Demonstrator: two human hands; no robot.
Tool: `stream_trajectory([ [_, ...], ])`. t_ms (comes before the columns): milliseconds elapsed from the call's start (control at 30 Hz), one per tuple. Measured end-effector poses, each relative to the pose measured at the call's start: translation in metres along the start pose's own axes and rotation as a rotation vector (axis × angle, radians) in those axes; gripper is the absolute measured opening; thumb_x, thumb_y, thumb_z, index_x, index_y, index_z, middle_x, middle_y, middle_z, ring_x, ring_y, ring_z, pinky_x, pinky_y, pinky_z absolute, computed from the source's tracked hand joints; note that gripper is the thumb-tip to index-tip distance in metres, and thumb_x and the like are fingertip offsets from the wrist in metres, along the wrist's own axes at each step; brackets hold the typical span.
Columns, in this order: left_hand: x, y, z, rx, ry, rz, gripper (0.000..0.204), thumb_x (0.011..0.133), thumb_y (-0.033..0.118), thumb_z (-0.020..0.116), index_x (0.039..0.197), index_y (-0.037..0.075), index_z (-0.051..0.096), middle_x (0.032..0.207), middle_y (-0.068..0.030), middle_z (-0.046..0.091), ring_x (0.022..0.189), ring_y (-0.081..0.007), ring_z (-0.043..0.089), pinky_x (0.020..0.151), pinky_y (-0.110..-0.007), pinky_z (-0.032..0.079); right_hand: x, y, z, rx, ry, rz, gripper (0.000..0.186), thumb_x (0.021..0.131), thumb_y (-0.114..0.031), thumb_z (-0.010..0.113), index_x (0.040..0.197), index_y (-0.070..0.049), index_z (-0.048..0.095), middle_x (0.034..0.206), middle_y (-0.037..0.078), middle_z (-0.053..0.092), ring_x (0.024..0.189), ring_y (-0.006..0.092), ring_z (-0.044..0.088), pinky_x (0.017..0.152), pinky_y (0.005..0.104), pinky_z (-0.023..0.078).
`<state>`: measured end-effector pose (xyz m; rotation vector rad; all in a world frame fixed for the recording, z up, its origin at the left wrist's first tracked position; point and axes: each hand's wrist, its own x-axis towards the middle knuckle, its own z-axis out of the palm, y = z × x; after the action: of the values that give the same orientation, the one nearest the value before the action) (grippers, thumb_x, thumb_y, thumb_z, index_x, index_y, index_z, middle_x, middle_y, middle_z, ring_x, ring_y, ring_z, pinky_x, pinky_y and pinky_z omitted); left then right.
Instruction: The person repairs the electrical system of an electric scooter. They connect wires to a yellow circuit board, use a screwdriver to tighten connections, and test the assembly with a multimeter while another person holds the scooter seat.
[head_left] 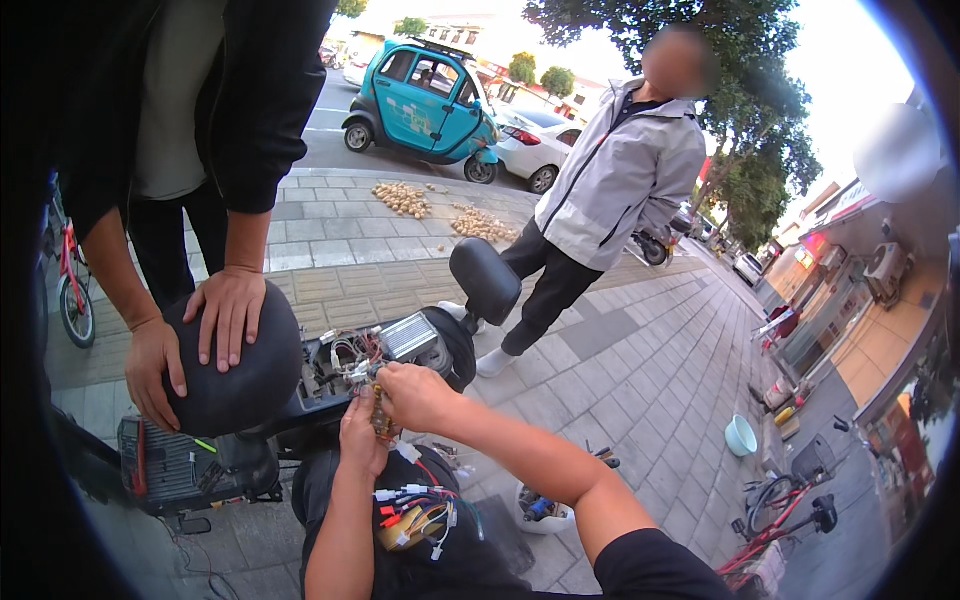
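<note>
My left hand (360, 440) is closed around a small brownish bundle of wires or connectors (381, 415), too small to make out exactly. My right hand (415, 395) has its fingers pinched at the bundle's upper end. Just beyond them is the opened scooter body (320, 395), with tangled wires (350, 350) and a finned silver box (408, 337). Below my hands, a yellow object (405, 527) with many white and red plugs (420, 495) lies on dark fabric. A co-worker's two hands (225, 315) rest on the black seat (240, 390) at the left.
A standing person (615, 185) is beside the small backrest (485, 280). A tray with tools (155, 470) is lower left, a white container (545, 510) right of my lap. A blue basin (740, 435) and bicycles (790, 510) stand on the pavement at right. Vehicles (420, 105) line the road.
</note>
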<state>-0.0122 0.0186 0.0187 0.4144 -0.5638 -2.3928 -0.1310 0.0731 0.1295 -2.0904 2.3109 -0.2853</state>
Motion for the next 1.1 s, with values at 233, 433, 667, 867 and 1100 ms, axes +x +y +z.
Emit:
stream_trajectory([
  [233,0.008,-0.002,-0.011,-0.127,-0.027,0.024,0.027,0.111,0.035,0.064,0.126,0.013,0.069,0.107,0.0009,0.076,0.090,-0.0151,0.074,0.073,-0.033,0.059,-0.005,-0.010,-0.003,0.007,-0.007,0.011,0.025,0.098,-0.023,0.063,0.103,0.002,0.066,0.109,0.023,0.070,0.107,0.0420,0.071,0.093,0.0512,0.058],
  [433,0.001,-0.006,0.010,-0.156,0.060,0.056,0.027,0.110,0.037,0.065,0.119,0.012,0.069,0.102,-0.0002,0.074,0.088,-0.0135,0.073,0.072,-0.031,0.059,-0.006,-0.008,0.007,-0.050,0.047,0.068,0.034,0.102,-0.031,0.059,0.098,0.001,0.068,0.100,0.025,0.074,0.094,0.0443,0.075,0.085,0.0528,0.060],
  [667,0.006,-0.012,0.003,-0.067,0.080,0.097,0.029,0.110,0.038,0.065,0.118,0.010,0.069,0.098,0.0008,0.073,0.081,-0.0123,0.070,0.067,-0.029,0.054,-0.005,-0.015,0.010,-0.088,0.007,0.098,0.032,0.102,-0.027,0.059,0.101,0.004,0.066,0.102,0.026,0.072,0.099,0.0436,0.073,0.087,0.0519,0.059],
  [867,0.008,-0.009,-0.005,-0.052,0.071,0.106,0.030,0.110,0.039,0.065,0.117,0.010,0.069,0.095,0.0011,0.073,0.074,-0.0107,0.069,0.062,-0.027,0.053,-0.005,-0.016,0.002,-0.094,-0.015,-0.004,0.023,0.092,-0.017,0.068,0.104,0.002,0.066,0.106,0.024,0.071,0.105,0.0417,0.071,0.092,0.0511,0.058],
  [1100,0.005,-0.010,0.006,-0.036,0.108,0.094,0.031,0.110,0.040,0.066,0.117,0.010,0.070,0.092,0.0014,0.072,0.070,-0.0108,0.068,0.056,-0.029,0.053,-0.008,-0.005,0.002,-0.135,0.009,-0.156,0.029,0.090,-0.022,0.076,0.106,-0.001,0.063,0.108,0.021,0.070,0.107,0.0412,0.070,0.093,0.0512,0.056],
])
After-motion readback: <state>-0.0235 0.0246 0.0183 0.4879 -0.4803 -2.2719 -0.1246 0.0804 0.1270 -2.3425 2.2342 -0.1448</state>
